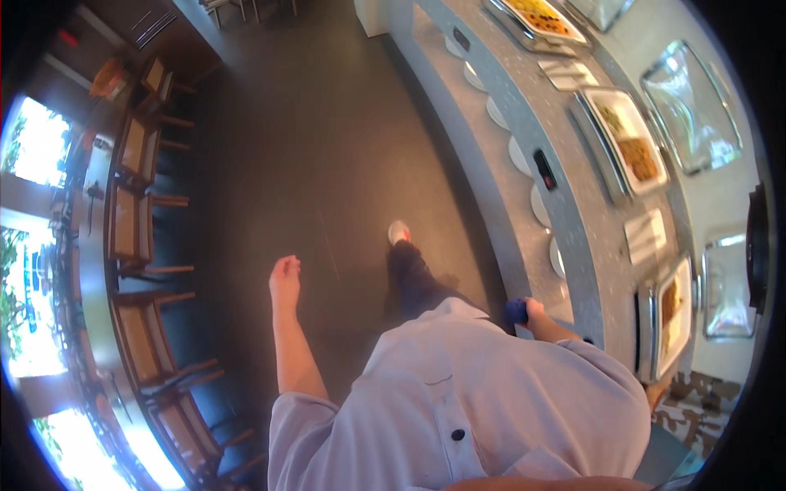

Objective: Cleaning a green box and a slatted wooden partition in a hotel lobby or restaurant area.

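My left hand hangs out from my side above the dark floor. Its fingers are loosely bent, a little apart, and nothing shows in them. On the other side, my right hand is closed around a dark blue, rounded object beside the buffet counter. Its lower part is hidden, so I cannot tell its kind. One shoe shows in front of me, below a dark trouser leg.
Along my right runs a speckled grey counter with stacked white plates on a lower shelf. Food trays with raised glass lids stand on top. Wooden chairs line a long table at left. Dark floor stretches ahead.
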`<state>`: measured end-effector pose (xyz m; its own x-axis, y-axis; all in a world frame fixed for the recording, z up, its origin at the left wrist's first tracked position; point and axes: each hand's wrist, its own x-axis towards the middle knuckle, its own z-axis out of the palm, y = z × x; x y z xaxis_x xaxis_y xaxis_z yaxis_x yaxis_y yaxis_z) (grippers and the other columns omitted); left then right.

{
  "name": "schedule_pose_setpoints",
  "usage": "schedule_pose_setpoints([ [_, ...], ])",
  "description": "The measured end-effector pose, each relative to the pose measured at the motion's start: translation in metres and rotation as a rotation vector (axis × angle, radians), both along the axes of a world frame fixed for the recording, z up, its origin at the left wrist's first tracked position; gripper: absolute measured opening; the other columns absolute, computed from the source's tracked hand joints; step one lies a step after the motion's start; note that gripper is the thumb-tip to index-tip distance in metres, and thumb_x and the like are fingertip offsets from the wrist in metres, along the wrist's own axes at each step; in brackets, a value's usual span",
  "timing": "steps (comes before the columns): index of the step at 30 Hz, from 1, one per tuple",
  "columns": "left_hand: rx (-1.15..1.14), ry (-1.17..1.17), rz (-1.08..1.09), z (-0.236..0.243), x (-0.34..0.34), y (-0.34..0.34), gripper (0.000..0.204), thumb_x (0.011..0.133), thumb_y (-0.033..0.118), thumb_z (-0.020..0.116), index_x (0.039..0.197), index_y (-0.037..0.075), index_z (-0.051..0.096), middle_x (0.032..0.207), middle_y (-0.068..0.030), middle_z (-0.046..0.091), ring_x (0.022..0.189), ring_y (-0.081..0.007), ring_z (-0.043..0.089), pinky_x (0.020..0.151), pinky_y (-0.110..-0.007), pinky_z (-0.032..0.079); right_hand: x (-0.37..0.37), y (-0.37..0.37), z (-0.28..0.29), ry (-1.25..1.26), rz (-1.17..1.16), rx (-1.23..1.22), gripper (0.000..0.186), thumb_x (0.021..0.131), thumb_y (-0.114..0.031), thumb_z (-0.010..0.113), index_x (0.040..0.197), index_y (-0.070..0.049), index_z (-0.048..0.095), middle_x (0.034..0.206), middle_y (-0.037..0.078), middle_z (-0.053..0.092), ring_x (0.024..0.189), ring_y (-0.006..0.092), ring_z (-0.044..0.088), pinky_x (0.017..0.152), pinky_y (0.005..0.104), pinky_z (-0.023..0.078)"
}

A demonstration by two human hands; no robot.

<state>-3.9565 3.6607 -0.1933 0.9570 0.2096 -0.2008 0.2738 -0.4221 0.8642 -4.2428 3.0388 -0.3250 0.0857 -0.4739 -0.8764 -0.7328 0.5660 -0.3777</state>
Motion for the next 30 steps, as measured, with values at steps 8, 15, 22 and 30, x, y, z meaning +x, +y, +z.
schedule_pose_setpoints([
  [8,0.582,0.802,-0.617,-0.121,0.242,0.051,0.031,0.089,0.026,0.063,0.109,0.002,0.07,0.106,-0.0128,0.074,0.099,-0.0344,0.069,0.087,-0.038,0.055,0.595,0.113,0.007,-0.231,0.36,0.036,0.034,0.087,-0.021,0.061,0.108,0.006,0.065,0.097,0.019,0.07,0.09,0.0319,0.071,0.078,0.0506,0.059],
  [15,0.052,1.185,-0.384,-0.137,0.512,0.104,0.029,0.082,0.02,0.063,0.1,0.0,0.073,0.11,-0.0232,0.071,0.106,-0.0392,0.068,0.086,-0.049,0.055,1.118,0.243,0.064,-0.724,0.457,0.307,0.026,0.089,-0.017,0.064,0.109,-0.002,0.063,0.1,0.012,0.07,0.091,0.0247,0.071,0.081,0.0422,0.059],
  [22,0.35,0.055,-0.337,0.02,1.07,0.13,0.018,0.094,0.017,0.056,0.09,0.004,0.068,0.083,-0.0178,0.069,0.08,-0.0316,0.069,0.07,-0.042,0.052,1.378,0.266,0.04,-0.327,0.202,0.114,0.031,0.089,-0.022,0.063,0.11,0.002,0.064,0.101,0.017,0.07,0.085,0.0308,0.073,0.071,0.0496,0.062],
  [30,0.061,-0.933,-0.581,0.368,1.522,0.093,0.02,0.098,0.002,0.054,0.114,-0.003,0.065,0.078,-0.0104,0.067,0.067,-0.0195,0.063,0.065,-0.029,0.051,1.651,0.191,0.0,0.03,0.201,-0.053,0.036,0.083,-0.026,0.067,0.113,-0.007,0.061,0.102,0.015,0.068,0.082,0.0323,0.071,0.063,0.0512,0.059],
])
